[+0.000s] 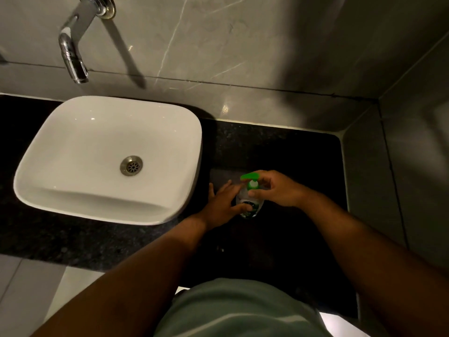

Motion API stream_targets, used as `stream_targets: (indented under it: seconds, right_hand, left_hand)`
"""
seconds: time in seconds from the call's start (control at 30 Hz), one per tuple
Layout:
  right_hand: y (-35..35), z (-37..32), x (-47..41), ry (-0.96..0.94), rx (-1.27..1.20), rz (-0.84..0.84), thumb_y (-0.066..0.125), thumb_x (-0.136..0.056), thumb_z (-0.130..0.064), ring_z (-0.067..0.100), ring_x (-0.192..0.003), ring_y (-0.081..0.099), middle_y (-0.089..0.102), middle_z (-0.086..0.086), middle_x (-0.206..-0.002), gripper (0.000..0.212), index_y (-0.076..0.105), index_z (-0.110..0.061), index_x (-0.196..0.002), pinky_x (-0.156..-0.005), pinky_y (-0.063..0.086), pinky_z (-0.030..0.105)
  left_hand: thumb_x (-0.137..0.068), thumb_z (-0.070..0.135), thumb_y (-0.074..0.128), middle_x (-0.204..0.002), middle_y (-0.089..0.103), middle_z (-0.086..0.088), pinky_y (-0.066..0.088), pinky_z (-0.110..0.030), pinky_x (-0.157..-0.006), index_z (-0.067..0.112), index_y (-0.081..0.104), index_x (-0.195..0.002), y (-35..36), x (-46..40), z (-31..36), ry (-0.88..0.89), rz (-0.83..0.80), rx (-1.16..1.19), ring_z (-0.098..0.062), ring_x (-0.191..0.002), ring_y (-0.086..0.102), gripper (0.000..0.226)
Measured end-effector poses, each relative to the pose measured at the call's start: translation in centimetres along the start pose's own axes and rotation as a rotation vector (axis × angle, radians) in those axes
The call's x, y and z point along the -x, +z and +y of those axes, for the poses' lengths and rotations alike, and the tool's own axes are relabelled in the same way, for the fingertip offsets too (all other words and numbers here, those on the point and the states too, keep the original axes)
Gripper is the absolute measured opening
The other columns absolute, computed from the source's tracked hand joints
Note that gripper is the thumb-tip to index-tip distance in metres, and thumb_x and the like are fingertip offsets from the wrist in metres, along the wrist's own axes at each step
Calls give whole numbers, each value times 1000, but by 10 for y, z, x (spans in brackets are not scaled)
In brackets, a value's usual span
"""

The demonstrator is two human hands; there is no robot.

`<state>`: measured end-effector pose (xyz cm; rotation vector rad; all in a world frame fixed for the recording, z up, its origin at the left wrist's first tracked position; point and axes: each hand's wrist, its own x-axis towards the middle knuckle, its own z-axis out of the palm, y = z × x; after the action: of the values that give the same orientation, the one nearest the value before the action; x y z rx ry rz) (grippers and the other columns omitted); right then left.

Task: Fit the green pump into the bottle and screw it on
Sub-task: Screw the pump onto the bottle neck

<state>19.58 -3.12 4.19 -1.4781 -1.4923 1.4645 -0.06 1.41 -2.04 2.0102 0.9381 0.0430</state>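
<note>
A clear soap bottle (250, 210) with a dark label stands upright on the black counter, right of the basin. The green pump (250, 177) sits on its neck, nozzle pointing left. My right hand (274, 188) is closed around the pump's collar, thumb in front and fingers behind. My left hand (223, 203) rests against the bottle's left side, thumb across the label and fingers spread along the body. The bottle's neck is hidden by my fingers.
A white basin (73, 203) with a metal drain (131, 165) sits on the black granite counter (291, 152) to the left. A chrome tap (73, 57) juts from the grey marble wall. A side wall (401, 166) bounds the counter on the right.
</note>
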Motion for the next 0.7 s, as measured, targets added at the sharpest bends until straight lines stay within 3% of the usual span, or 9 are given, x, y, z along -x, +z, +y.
stream_targets:
  seconds: [0.17, 0.27, 0.37, 0.43, 0.5, 0.57, 0.63, 0.7]
  right_hand:
    - [-8, -9, -5, 42, -10, -85, 74, -80, -28, 2, -106, 64, 69, -24, -109, 36, 64, -43, -111, -82, 49, 12]
    - [-4, -1, -4, 38, -89, -66, 72, -83, -15, 0, -106, 63, 69, -27, -108, 40, 62, -36, -116, -81, 48, 11]
    - [7, 10, -1, -1, -155, 39, 69, -85, -10, -5, -115, 56, 65, -28, -115, 37, 63, -28, -116, -88, 45, 9]
    - [15, 16, 0, -23, -95, 148, 70, -85, -13, -10, -126, 40, 53, -23, -130, 35, 64, -27, -116, -99, 31, 4]
    - [24, 19, 1, -21, -19, 262, 71, -84, -16, -13, -129, 27, 48, -16, -133, 34, 64, -27, -116, -100, 21, -1]
    - [34, 22, 4, -55, 29, 387, 72, -83, -17, -14, -128, 29, 53, -13, -126, 31, 65, -28, -111, -108, 19, 9]
    - [45, 22, 7, -36, 74, 506, 73, -82, -21, -1, -130, 33, 60, -8, -124, 31, 64, -34, -109, -114, 12, 34]
    - [55, 21, 8, -14, 119, 596, 74, -80, -25, 7, -130, 36, 64, 4, -126, 32, 66, -31, -111, -113, 6, 48]
  left_hand:
    - [-85, 54, 60, -154, 26, 9, -25, -50, -104, 46, 17, -143, -3, 0, 0, -10, -23, 11, -14, -145, 1, 73]
    - [-82, 61, 57, -152, 27, 13, -27, -48, -103, 56, 12, -135, -1, 0, -4, -2, -18, 37, -13, -144, 1, 69]
    - [-78, 70, 52, -153, 30, 13, -25, -50, -104, 65, 13, -130, 2, -2, -7, -2, 5, 40, -12, -144, 2, 65]
    - [-77, 73, 51, -151, 33, 13, -25, -49, -105, 66, 19, -130, 6, -1, -7, -8, 36, 70, -11, -144, 4, 63]
    - [-75, 73, 51, -148, 37, 13, -23, -50, -107, 63, 27, -127, 10, 1, -6, -25, 80, 93, -11, -144, 6, 59]
    - [-74, 73, 50, -145, 39, 15, -21, -52, -108, 59, 32, -126, 14, 3, -4, -35, 124, 79, -11, -144, 8, 57]
    - [-75, 71, 51, -145, 39, 17, -21, -52, -107, 51, 38, -129, 16, 5, -3, -41, 156, 48, -12, -144, 8, 59]
    - [-79, 62, 58, -147, 37, 17, -22, -53, -106, 41, 42, -133, 16, 6, -3, -45, 183, 14, -11, -144, 8, 59]
